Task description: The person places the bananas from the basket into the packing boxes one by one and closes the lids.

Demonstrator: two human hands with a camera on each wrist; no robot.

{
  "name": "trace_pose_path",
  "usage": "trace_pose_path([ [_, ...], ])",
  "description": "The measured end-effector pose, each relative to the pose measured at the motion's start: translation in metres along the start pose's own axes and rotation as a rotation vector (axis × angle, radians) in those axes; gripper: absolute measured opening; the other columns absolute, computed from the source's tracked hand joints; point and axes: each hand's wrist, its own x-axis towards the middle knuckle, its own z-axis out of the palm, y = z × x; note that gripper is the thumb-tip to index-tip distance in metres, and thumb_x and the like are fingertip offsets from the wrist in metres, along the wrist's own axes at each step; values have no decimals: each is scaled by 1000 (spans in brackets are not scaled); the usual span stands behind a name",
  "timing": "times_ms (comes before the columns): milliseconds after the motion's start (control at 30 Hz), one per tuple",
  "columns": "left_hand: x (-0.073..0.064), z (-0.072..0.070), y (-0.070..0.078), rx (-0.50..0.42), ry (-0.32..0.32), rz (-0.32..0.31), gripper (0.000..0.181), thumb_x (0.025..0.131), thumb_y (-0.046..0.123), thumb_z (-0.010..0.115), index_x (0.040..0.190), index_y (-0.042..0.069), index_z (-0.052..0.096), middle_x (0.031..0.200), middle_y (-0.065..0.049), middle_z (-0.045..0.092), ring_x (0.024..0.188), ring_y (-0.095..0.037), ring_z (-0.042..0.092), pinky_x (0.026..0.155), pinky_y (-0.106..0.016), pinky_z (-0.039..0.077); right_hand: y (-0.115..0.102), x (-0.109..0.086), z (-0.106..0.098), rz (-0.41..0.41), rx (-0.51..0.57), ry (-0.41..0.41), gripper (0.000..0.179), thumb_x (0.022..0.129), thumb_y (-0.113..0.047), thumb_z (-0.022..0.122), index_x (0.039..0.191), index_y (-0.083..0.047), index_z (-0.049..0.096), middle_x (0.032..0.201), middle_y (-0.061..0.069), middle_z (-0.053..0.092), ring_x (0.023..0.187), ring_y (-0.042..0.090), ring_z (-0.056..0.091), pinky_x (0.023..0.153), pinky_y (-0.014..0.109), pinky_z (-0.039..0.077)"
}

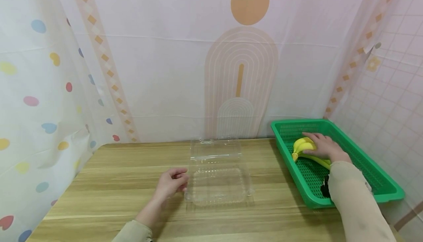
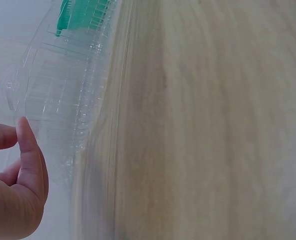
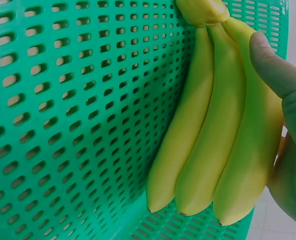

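A clear plastic clamshell container (image 1: pixel 218 185) lies with its lid raised at the back, in the middle of the wooden table. My left hand (image 1: pixel 172 183) is at its left side; in the left wrist view thumb and forefinger pinch at the edge of the clear plastic. On the right, a bunch of yellow-green bananas (image 3: pixel 213 135) is inside a green perforated basket (image 1: pixel 290 172). My right hand (image 1: pixel 325 146) grips the bunch from above. Its thumb (image 3: pixel 273 65) presses on the outer banana near the stem, while the other fingers are mostly hidden behind the fruit.
The basket's raised rim stands around the bananas and my right hand. Beside the right sleeve a small black object (image 1: pixel 325 187) shows. A patterned curtain (image 1: pixel 165 69) hangs along the back edge of the wooden table (image 1: pixel 115 183), with more curtain at both sides.
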Motion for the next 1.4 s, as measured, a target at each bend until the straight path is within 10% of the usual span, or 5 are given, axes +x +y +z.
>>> trace_pose_path([
  [533, 1, -2, -1, -6, 6, 1, 36, 89, -8, 65, 123, -16, 57, 85, -8, 64, 69, -15, 62, 57, -22, 55, -4, 3, -1, -32, -21, 17, 51, 92, -33, 71, 136, -12, 55, 131, 32, 47, 112, 54, 44, 78, 68, 46],
  [1400, 0, -2, -2, -34, -7, -7, 37, 90, -8, 63, 125, -16, 55, 87, -10, 61, 69, -15, 60, 56, -22, 55, -2, 4, -6, -12, -20, 60, 55, 97, -43, 61, 142, -11, 53, 134, 36, 43, 114, 58, 42, 80, 71, 43],
])
